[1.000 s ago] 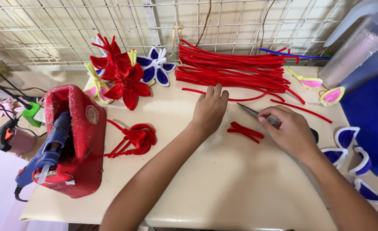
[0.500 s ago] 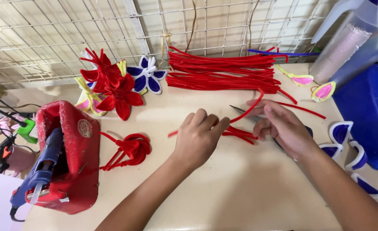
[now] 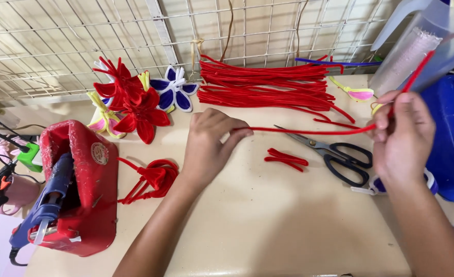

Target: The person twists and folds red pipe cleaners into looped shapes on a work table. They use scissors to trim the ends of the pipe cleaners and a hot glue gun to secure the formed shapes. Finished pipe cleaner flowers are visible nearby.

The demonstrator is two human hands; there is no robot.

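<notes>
While stretched above the table (image 3: 268,225), 1 red pipe cleaner (image 3: 309,132) pinched at both ends: left hand (image 3: 209,146), right hand (image 3: 404,136). Scissors (image 3: 334,154) beneath, untouched.

Soft, even light is falling from above w/ no glare, leaving only faint shadows under the hands on the beige table (image 3: 268,220); wide-angle lens is bending the wire grid (image 3: 57,46) at the edges, and focus is holding sharp mid-frame
</notes>
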